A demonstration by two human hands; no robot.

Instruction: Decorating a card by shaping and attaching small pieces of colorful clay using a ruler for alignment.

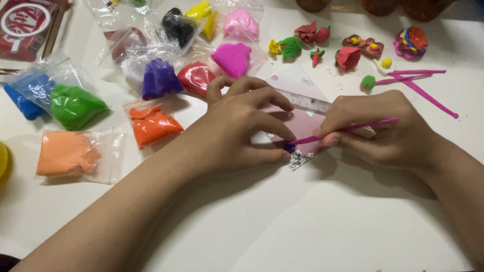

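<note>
My left hand (247, 126) rests on a pink patterned card (302, 128), its thumb and forefinger pinching a small purple clay piece (289, 147). My right hand (383, 128) grips a thin pink modelling tool (353, 128) whose tip touches that purple piece. A clear ruler (307, 102) lies across the card just behind my fingers.
Bags of clay lie at left and back: orange (154, 126), light orange (65, 153), green (75, 106), blue (22, 100), purple (159, 78), red (195, 78), magenta (232, 58), pink (241, 22), black (177, 26), yellow (201, 12). Small clay figures (348, 58) and more pink tools (418, 83) sit at back right.
</note>
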